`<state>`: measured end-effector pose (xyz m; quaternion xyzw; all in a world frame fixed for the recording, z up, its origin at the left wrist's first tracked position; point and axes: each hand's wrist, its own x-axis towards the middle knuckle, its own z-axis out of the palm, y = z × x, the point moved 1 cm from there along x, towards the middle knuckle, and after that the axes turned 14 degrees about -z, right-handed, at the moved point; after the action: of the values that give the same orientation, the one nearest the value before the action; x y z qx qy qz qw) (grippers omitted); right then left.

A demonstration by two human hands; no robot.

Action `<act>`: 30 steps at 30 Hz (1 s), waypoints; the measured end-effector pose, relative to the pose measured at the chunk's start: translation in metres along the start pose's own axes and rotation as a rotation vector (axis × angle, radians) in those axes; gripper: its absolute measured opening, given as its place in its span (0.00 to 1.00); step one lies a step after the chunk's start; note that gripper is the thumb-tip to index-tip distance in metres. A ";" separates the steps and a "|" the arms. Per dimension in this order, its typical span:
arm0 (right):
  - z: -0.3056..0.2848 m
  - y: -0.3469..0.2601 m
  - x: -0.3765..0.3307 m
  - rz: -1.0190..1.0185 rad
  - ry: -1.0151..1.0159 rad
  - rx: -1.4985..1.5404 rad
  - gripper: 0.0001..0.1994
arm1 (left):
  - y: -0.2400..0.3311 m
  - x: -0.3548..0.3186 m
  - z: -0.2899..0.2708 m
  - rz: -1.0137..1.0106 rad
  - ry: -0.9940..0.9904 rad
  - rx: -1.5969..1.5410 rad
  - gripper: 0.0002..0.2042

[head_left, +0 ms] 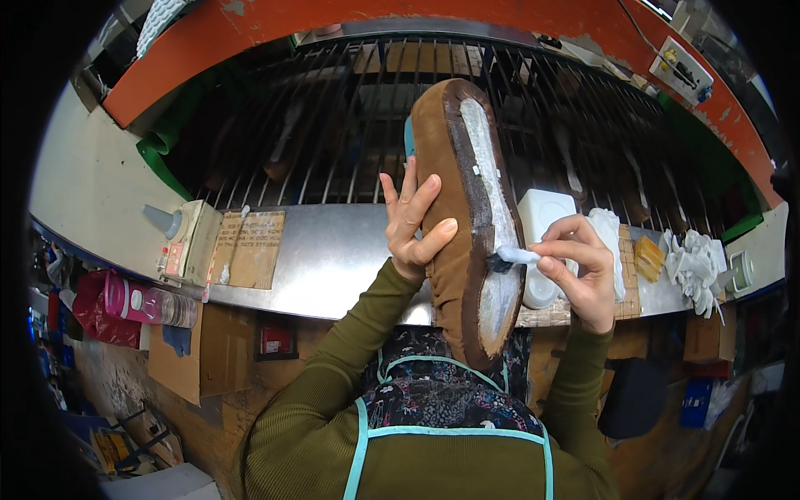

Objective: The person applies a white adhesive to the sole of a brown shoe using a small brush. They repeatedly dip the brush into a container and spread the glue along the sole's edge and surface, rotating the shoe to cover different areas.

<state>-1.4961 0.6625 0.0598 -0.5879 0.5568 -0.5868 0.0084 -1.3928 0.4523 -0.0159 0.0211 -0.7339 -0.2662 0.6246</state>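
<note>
A brown suede shoe upper (442, 167), stretched over a last, stands upright before me with its underside turned to the right. Its folded dark brown margin rings a pale strip (481, 142) down the middle. My left hand (414, 223) grips the upper's left side with the fingers spread along it. Between thumb and fingers of my right hand (583, 267) is a small brush with a whitish handle (522, 256). Its dark bristles (499, 264) touch the lower part of the underside. Behind that hand, a white plastic container (546, 212) rests on the bench, partly hidden.
Beyond the metal bench (325, 258) runs a rack of metal bars (350, 108), with several blurred shoes visible through it. A cardboard piece (250, 250) and a box with a grey nozzle (162, 221) are left. White gloves (693, 265) and a yellowish block (649, 258) lie right.
</note>
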 end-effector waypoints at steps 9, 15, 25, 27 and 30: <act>0.036 -0.007 -0.057 0.346 0.307 0.116 0.09 | -0.015 -0.004 0.005 0.094 0.092 0.134 0.14; 0.058 -0.023 -0.074 0.376 0.378 0.089 0.08 | -0.022 -0.010 0.002 0.065 0.052 0.195 0.17; 0.067 0.003 -0.051 0.295 0.387 -0.111 0.10 | -0.022 -0.016 0.000 0.049 0.002 0.194 0.18; 0.065 0.007 -0.044 0.270 0.380 -0.148 0.10 | -0.022 -0.016 0.001 0.051 0.006 0.193 0.18; 0.061 0.012 -0.034 0.197 0.348 -0.229 0.09 | -0.022 -0.014 -0.001 0.060 0.003 0.205 0.18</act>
<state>-1.4512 0.6411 0.0097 -0.4177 0.6675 -0.6087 -0.0973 -1.3958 0.4383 -0.0378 0.0634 -0.7565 -0.1706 0.6281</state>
